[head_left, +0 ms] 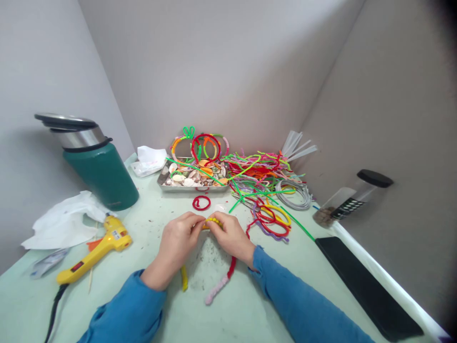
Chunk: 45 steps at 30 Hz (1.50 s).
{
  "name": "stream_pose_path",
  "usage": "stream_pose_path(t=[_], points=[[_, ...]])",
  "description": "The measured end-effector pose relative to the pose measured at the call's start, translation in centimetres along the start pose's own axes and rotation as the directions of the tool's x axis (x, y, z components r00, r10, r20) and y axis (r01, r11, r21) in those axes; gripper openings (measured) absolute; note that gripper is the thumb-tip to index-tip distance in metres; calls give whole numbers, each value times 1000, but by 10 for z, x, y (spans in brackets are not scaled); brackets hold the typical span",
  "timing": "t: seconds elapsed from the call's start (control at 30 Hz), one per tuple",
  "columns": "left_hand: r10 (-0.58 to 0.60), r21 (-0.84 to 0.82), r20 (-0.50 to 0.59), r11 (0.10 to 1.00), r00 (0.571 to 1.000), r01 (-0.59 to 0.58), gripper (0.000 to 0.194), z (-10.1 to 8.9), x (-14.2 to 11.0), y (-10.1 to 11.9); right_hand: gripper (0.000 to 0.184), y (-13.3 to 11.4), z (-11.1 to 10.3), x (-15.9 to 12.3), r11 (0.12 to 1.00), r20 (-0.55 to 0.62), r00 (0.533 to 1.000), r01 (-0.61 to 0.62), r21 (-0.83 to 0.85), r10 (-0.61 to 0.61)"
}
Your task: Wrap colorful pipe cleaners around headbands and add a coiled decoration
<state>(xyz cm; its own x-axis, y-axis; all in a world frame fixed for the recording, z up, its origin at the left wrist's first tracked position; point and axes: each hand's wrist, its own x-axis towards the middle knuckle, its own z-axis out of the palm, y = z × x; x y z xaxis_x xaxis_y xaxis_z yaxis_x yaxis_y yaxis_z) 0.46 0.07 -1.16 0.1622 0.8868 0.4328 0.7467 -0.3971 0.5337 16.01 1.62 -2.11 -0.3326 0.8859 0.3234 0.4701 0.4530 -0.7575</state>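
Note:
My left hand point(177, 244) and my right hand point(232, 237) meet at the table's middle, both pinched on a headband wrapped in pipe cleaners point(212, 221). Its top between my fingers is yellow. One leg runs down under my left hand as a yellow end point(184, 282). The other leg goes red, then pink point(216, 288), below my right wrist. A small red pipe-cleaner ring point(201, 203) lies just beyond my hands. Both sleeves are blue.
A yellow glue gun point(96, 249) lies at the left beside white paper point(66, 222) and a green flask point(101, 170). Behind stand a metal tray of shells point(193, 177), a heap of pipe cleaners point(260, 174) and grey headbands point(296, 196). A black slab point(364, 283) lies at the right.

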Motion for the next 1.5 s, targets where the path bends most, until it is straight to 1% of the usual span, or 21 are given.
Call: stream_pose_path(t=[0.07, 0.1, 0.17, 0.23, 0.3, 0.37, 0.43, 0.57, 0.63, 0.77, 0.9, 1.0, 1.07, 1.13, 1.2, 1.27, 1.37, 1.5], points=[[-121, -138, 28, 983, 992, 123, 16, -1, 2, 2, 15, -1, 0, 0, 1000, -22, 1000, 0, 18, 0], [-195, -223, 57, 953, 979, 203, 17, -1, 3, 3, 16, 0, 0, -1, 1000, -31, 1000, 1, 30, 0], [-330, -386, 139, 851, 934, 358, 20, -2, 6, 6, 17, 0, 0, -1, 998, -47, 999, -3, 61, 6], [-400, -494, 220, 741, 890, 455, 23, -4, 7, 8, 17, 1, 0, 0, 996, -62, 998, -13, 89, 18], [-420, -550, 272, 670, 865, 499, 24, -4, 8, 9, 18, 1, 0, 0, 993, -74, 997, -25, 119, 34], [-418, -585, 300, 630, 858, 511, 24, -4, 8, 9, 17, 0, 1, 0, 987, -74, 996, -41, 155, 53], [-417, -595, 318, 611, 851, 522, 24, -4, 7, 7, 17, -1, 1, 0, 979, -66, 995, -63, 196, 77], [-407, -601, 337, 601, 849, 526, 25, -2, 7, 6, 17, -2, 3, 1, 959, -51, 991, -104, 265, 122], [-405, -604, 328, 605, 854, 519, 25, -2, 7, 9, 18, -2, 4, 1, 950, -46, 990, -116, 292, 135], [-416, -572, 280, 652, 866, 498, 25, -3, 8, 13, 18, -2, 5, 1, 961, -66, 989, -113, 251, 133], [-399, -515, 222, 727, 890, 455, 21, -1, 6, 9, 18, -3, 6, -1, 974, -74, 990, -105, 201, 122], [-361, -446, 142, 808, 922, 385, 17, 2, 4, 6, 18, -2, 6, 0, 970, -73, 987, -123, 212, 141], [-347, -426, 110, 830, 931, 359, 17, 2, 4, 7, 19, -1, 6, 1, 957, -50, 985, -146, 251, 163], [-368, -468, 143, 793, 919, 391, 19, 1, 5, 8, 23, 1, 4, 2, 941, -3, 986, -158, 300, 167], [-408, -522, 210, 721, 888, 455, 22, -2, 7, 10, 25, 2, 3, 3, 931, 18, 989, -146, 334, 148], [-437, -552, 248, 670, 865, 497, 24, -4, 8, 10, 24, 2, 1, 4, 930, -13, 991, -120, 348, 133], [-448, -585, 262, 631, 855, 510, 26, -6, 9, 11, 19, 3, -1, 5, 929, -70, 988, -103, 356, 136], [-472, -613, 293, 575, 832, 542, 27, -6, 8, 13, 16, 6, -1, 5, 917, -45, 987, -127, 377, 155]])
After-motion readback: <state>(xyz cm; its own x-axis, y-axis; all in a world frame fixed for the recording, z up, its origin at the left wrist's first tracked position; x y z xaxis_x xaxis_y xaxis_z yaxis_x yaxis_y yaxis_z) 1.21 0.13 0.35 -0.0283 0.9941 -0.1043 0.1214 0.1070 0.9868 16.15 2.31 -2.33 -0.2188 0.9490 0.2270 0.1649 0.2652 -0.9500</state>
